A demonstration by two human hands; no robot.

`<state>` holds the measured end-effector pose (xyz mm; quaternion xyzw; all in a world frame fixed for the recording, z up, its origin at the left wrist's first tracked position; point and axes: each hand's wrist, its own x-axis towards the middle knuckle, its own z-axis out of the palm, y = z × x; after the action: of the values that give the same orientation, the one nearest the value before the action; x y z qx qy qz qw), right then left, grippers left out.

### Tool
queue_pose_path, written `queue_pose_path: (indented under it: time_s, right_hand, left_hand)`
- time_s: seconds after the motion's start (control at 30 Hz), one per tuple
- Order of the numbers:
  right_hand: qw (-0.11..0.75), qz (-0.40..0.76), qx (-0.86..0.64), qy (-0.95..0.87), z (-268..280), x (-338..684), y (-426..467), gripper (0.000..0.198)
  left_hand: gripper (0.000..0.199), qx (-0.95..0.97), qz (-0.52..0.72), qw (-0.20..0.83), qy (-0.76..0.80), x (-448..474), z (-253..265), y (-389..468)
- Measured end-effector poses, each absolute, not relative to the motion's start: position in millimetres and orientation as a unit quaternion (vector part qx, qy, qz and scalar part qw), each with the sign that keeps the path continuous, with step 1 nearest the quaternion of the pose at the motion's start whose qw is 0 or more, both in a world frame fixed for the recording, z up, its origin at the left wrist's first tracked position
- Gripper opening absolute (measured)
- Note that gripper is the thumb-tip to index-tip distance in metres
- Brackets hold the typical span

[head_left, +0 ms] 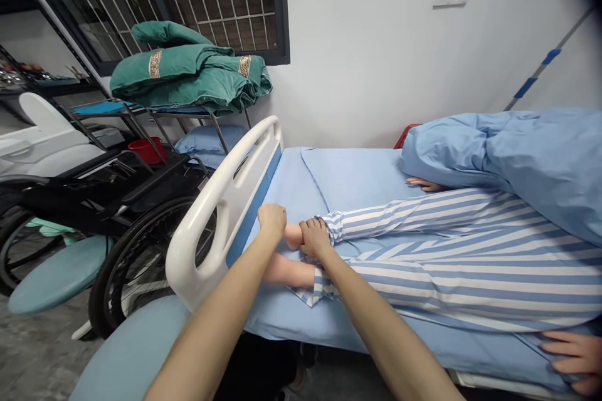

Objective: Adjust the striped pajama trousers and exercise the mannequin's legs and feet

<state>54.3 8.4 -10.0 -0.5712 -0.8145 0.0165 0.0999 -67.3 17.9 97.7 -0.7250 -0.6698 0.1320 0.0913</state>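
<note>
A figure in blue-and-white striped trousers [423, 276] lies on the bed, its bare feet toward the white footboard. My left hand [273, 218] is closed round the front of the far foot [294, 235], and its fingertips are mostly hidden. Around the ankle of that same foot, just below the trouser cuff, my right hand [315, 237] is wrapped with its fingers over the top. The near foot [289, 270] rests on the blue sheet [350, 169], partly covered by my left forearm.
The white footboard [188, 250] rises beside my left arm. Left of it stand a wheelchair [145, 250] and a round blue-green stool seat [136, 344]. Green folded quilts [188, 72] lie on a rack by the window. A blue quilt [508, 144] covers the figure's upper body.
</note>
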Motion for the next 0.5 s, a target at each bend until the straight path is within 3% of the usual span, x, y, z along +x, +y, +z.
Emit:
queue_pose_path:
  time_s: [0.3,0.5]
  right_hand:
    - [0.110,0.008,-0.576,-0.810,-15,54,8,0.044]
    - [0.094,0.006,-0.584,-0.807,-13,53,7,0.042]
  left_hand:
    - [0.016,-0.687,0.211,0.041,-0.694,-56,87,47]
    - [0.026,-0.703,0.144,0.019,-0.696,-60,84,47]
